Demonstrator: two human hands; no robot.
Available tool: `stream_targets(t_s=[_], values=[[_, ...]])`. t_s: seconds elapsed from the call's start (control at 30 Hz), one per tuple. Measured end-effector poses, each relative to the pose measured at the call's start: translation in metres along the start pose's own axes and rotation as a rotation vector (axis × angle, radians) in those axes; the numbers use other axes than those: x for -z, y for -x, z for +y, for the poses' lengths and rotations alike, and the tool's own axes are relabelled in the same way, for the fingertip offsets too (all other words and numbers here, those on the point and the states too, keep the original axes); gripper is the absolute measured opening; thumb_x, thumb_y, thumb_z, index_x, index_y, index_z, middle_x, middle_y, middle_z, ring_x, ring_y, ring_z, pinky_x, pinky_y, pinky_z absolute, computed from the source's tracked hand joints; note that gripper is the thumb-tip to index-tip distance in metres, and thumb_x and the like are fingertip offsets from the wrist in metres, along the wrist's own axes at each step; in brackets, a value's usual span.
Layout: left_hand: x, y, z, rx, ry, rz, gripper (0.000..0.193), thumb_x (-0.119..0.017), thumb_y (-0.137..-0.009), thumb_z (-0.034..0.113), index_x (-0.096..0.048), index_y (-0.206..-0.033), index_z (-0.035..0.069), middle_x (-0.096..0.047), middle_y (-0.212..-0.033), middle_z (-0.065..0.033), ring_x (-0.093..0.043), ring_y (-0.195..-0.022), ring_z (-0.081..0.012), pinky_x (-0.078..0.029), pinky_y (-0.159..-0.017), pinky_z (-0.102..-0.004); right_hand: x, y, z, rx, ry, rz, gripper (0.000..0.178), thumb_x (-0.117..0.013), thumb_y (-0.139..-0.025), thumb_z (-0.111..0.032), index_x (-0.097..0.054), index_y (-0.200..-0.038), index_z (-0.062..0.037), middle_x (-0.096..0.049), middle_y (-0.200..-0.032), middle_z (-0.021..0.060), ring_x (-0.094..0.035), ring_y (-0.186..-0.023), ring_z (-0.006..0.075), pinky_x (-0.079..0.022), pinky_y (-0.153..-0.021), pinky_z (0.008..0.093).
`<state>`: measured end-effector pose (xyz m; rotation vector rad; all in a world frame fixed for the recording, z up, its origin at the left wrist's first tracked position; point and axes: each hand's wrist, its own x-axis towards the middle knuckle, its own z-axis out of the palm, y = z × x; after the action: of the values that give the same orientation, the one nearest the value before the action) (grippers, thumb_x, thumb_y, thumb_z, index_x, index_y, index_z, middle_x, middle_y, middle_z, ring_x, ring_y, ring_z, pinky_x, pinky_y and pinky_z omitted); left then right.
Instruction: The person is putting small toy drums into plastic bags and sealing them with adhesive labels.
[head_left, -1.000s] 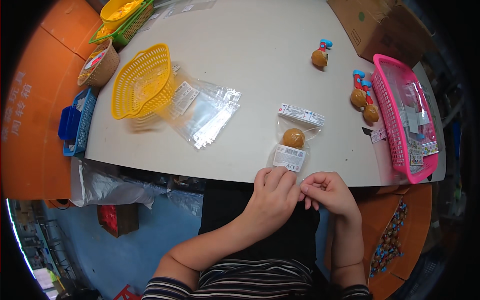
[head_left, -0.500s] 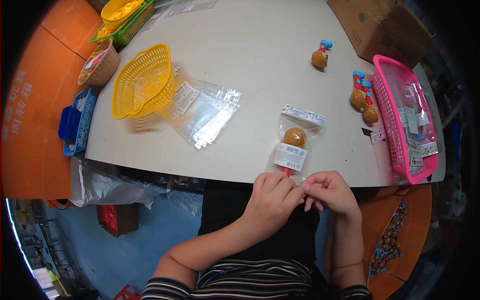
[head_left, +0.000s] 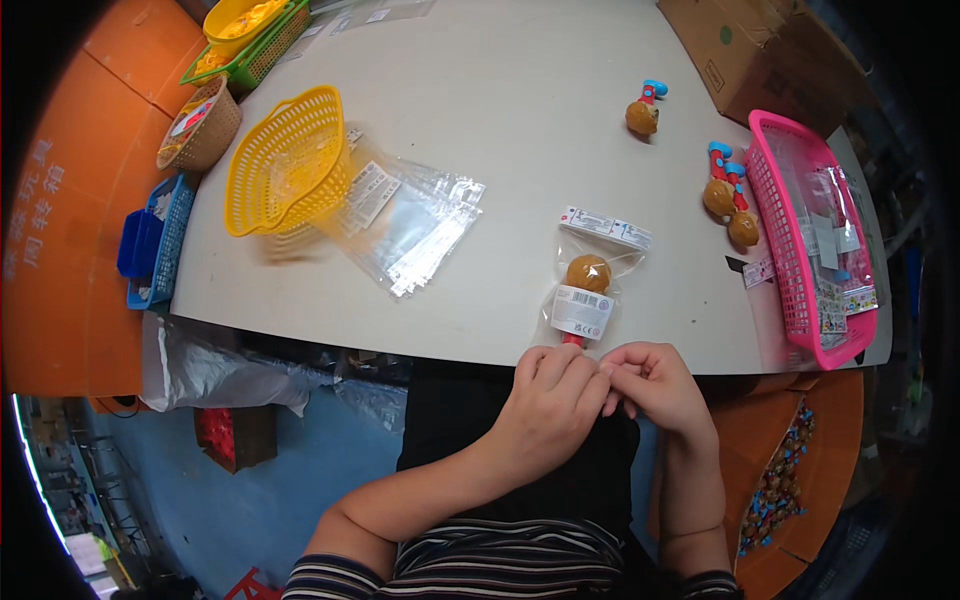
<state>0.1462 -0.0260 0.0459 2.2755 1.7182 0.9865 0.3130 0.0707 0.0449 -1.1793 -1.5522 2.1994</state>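
1. Head view: the left hand [head_left: 548, 388] and right hand [head_left: 655, 385] pinched the near end of the clear plastic bag holding a round brown toy [head_left: 588, 285], lying at the white table [head_left: 520, 90] front edge.
2. Risk, as judged: overhanging that edge, the bag could slip floorward if either pinch loosened.

hands: left [head_left: 553, 385], right [head_left: 655, 385] pinch bagged toy [head_left: 587, 285] | table [head_left: 520, 110] edge

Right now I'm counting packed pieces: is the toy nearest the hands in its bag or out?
In: the round brown toy lies inside a clear bag with a white label.
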Motion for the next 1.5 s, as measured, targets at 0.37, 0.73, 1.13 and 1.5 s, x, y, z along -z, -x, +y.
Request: stream_targets(t_s=[0.37, 0.73, 1.13, 1.5], values=[[0.008, 0.004, -0.008, -0.239, 0.145, 0.013, 0.015, -0.065, -0.080, 0.014, -0.061, -0.092, 0.007, -0.060, -0.091, -0.0057, -0.060, -0.093, -0.0242, -0.047, -0.086, -0.0408, -0.009, -0.007, -0.003, 0.041, 0.058, 0.206, 0.016, -0.056, -0.098, -0.013, -0.061, -0.093, 0.0011, -0.065, -0.072, 0.0038, -0.061, -0.056, 0.0074, -0.041, -0.045, 0.0177], [0.024, -0.006, -0.032, -0.069, 0.016, 0.071, 0.036, -0.077, -0.067, 0.016, -0.065, -0.100, 0.006, -0.059, -0.109, -0.0100, -0.057, -0.103, -0.0291, -0.046, -0.087, -0.0429, -0.007, -0.010, -0.006, 0.142, 0.132, 0.251, 0.015, -0.056, -0.098, -0.014, -0.059, -0.090, -0.0019, -0.062, -0.071, 0.0007, -0.059, -0.055, 0.0055, -0.039, -0.046, 0.0169], [0.018, -0.003, -0.035, -0.288, 0.004, 0.033, 0.020, -0.069, -0.072, 0.009, -0.063, -0.090, 0.002, -0.062, -0.092, -0.0078, -0.062, -0.088, -0.0235, -0.051, -0.077, -0.0364, -0.008, -0.013, -0.004, 0.145, 0.163, 0.336, 0.013, -0.055, -0.099, -0.012, -0.058, -0.092, -0.0015, -0.062, -0.071, 0.0012, -0.057, -0.053, 0.0057, -0.038, -0.044, 0.0172], [0.025, -0.011, -0.035, -0.147, 0.345, 0.068, 0.026, -0.074, -0.078, 0.007, -0.067, -0.103, 0.005, -0.064, -0.090, -0.0100, -0.063, -0.080, -0.0280, -0.052, -0.069, -0.0365, -0.016, 0.025, -0.018, 0.574, 0.656, 0.685, 0.037, -0.071, -0.084, -0.008, -0.058, -0.117, 0.0005, -0.062, -0.113, 0.0171, -0.063, -0.096, 0.0197, -0.050, -0.068, 0.0276]])
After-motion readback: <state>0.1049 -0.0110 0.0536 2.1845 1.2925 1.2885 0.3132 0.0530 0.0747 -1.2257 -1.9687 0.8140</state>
